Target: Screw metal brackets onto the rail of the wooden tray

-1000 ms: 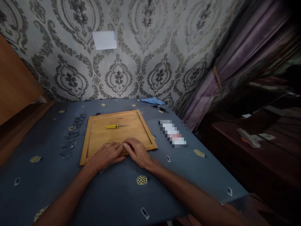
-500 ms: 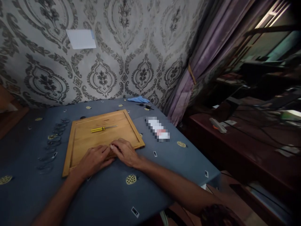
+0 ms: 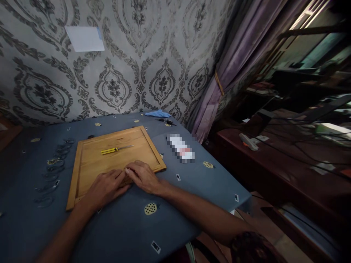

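A framed wooden panel (image 3: 90, 157), like a cabinet door, lies flat on the table. My left hand (image 3: 108, 186) rests at its near edge, fingers bent over the wood and thumb on the table side. My right hand (image 3: 142, 177) meets it there, fingers curled and the two sets of fingertips close together. Whatever sits between the fingertips is hidden. Beyond the hands, a screwdriver (image 3: 116, 149) with a yellow and black handle lies on the panel, its shaft pointing right.
A blue patterned cloth (image 3: 175, 204) covers the table. Several dark looped pieces (image 3: 56, 166) form a row at left. On the right lies a blurred-out white item (image 3: 181, 148); keys (image 3: 166, 121) and a blue cloth (image 3: 157, 113) are at the back. A purple curtain (image 3: 216, 91) hangs beside the table.
The view has turned slightly, so everything sits a little further left. Both hands keep their place at the panel's near edge, and the screwdriver stays on the panel.
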The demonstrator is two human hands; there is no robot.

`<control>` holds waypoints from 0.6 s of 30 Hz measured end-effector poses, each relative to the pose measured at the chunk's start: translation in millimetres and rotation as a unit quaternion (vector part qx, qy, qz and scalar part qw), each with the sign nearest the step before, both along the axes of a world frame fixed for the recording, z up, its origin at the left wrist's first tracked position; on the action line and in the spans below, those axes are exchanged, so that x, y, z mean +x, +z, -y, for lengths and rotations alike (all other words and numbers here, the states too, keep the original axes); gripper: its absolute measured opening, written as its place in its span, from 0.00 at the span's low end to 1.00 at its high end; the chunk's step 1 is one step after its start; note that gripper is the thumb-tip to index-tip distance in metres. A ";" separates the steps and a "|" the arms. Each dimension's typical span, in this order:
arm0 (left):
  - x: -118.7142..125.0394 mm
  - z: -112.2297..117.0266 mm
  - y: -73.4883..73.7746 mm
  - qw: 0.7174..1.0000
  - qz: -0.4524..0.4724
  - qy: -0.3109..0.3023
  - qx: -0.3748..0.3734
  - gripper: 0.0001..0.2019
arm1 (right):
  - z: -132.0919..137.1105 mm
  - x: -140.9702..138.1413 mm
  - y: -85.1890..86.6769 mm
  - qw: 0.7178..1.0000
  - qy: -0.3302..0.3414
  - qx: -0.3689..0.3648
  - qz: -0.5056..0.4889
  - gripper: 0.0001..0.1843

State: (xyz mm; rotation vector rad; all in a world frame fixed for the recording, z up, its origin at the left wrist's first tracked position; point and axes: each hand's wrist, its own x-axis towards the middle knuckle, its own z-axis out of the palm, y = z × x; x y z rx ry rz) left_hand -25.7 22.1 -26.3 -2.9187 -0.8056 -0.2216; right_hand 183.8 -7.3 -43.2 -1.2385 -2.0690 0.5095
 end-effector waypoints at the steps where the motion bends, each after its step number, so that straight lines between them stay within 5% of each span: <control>1: 0.2 0.1 0.2 1.000 0.001 0.002 -0.003 0.10 | 0.0 0.0 0.0 1.000 0.001 0.000 0.000 0.18; 18: 0.0 -2.4 -3.6 0.999 0.024 -0.012 0.029 0.07 | -3.6 0.4 -1.6 1.000 0.005 0.001 0.017 0.18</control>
